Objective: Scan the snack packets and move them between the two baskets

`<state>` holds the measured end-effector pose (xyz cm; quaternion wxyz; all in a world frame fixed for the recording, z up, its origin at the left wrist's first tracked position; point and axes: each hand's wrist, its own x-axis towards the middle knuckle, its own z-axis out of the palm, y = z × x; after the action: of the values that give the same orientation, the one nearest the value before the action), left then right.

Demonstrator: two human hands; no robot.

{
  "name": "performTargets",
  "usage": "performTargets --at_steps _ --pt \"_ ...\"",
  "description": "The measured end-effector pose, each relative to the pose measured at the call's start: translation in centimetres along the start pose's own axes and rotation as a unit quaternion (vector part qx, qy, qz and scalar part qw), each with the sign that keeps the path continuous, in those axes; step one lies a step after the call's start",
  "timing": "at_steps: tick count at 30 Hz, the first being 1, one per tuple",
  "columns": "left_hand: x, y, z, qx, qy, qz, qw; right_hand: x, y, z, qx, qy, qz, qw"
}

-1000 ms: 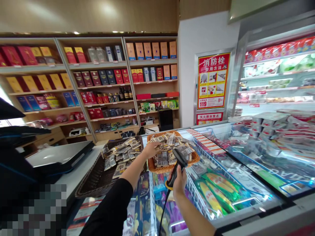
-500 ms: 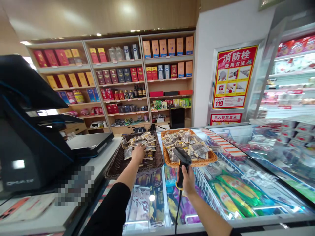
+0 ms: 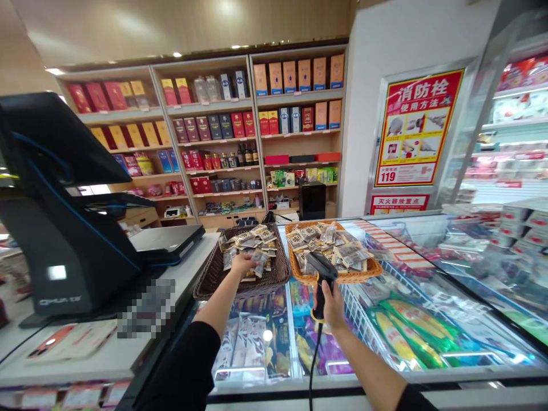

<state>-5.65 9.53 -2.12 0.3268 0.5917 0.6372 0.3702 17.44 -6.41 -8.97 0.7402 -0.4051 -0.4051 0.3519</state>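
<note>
My left hand (image 3: 241,265) is over the dark brown wicker basket (image 3: 206,281), its fingers closed on a small clear snack packet (image 3: 260,262). More such packets (image 3: 263,234) lie heaped in that basket, partly hidden by the hand. My right hand (image 3: 334,303) grips a black handheld barcode scanner (image 3: 324,274) by its handle, with its cord hanging down. The scanner's head is in front of the front edge of an orange wicker basket (image 3: 357,277), which holds a pile of similar packets (image 3: 319,238).
Both baskets rest on a glass-topped freezer (image 3: 295,348) with bagged goods inside. At left, a counter (image 3: 98,354) carries a black checkout terminal (image 3: 55,228) and a flat scale (image 3: 171,240). Shelves of boxed goods (image 3: 222,128) line the back wall.
My left hand has drawn back slightly within the brown basket, and a clear packet now shows at its fingertips. The right hand still holds the scanner. The view has shifted a little.
</note>
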Motion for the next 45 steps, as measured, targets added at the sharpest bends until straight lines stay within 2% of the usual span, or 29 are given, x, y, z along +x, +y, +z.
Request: performTargets --at_steps 2,4,7,12,16,19,25,29,35,38,41,43,45 --pt "-0.1 0.7 0.8 -0.136 -0.047 0.013 0.99 -0.2 -0.3 0.1 -0.022 -0.011 -0.007 1.0" --pt "-0.6 1.7 1.8 -0.271 -0.055 0.048 0.96 -0.4 -0.4 0.4 -0.051 -0.032 -0.013 0.998" --pt "-1.6 2.6 3.2 -0.37 -0.054 0.066 0.925 -0.9 -0.5 0.7 -0.101 -0.072 -0.032 0.992" --pt "-3.0 2.8 3.8 -0.338 -0.075 0.069 0.935 -1.4 -1.1 1.0 -0.147 -0.068 -0.098 0.982" --pt "-3.2 2.7 3.4 -0.32 -0.034 0.074 0.944 -1.4 -1.6 1.2 -0.142 -0.05 -0.071 0.986" --pt "-3.0 2.6 3.3 -0.309 -0.038 0.085 0.946 -1.5 -1.6 1.3 -0.144 -0.057 -0.059 0.986" --pt "-2.6 2.3 3.6 -0.299 -0.053 0.085 0.949 -1.4 -1.1 1.2 -0.184 -0.081 -0.113 0.973" --pt "-2.4 2.2 3.6 -0.307 -0.049 0.084 0.947 -1.3 -0.8 1.0 -0.191 -0.107 -0.09 0.972" --pt "-2.7 2.2 3.2 -0.301 -0.023 0.073 0.951 -1.4 -0.6 1.0 -0.145 -0.108 -0.05 0.982" --pt "-3.0 2.8 3.3 -0.319 -0.037 0.075 0.944 -1.0 -0.4 0.8 -0.119 -0.068 -0.049 0.989" --pt "-3.3 4.5 4.6 -0.307 -0.138 0.079 0.938 -0.2 -0.2 0.3 -0.077 0.011 -0.056 0.995" --pt "-3.5 6.0 5.9 -0.235 -0.194 0.094 0.948 0.4 -0.1 -0.1 -0.054 0.06 -0.064 0.995" --pt "-3.4 7.3 7.0 -0.116 -0.183 0.14 0.966 0.7 0.0 -0.4 -0.051 0.084 -0.07 0.993"
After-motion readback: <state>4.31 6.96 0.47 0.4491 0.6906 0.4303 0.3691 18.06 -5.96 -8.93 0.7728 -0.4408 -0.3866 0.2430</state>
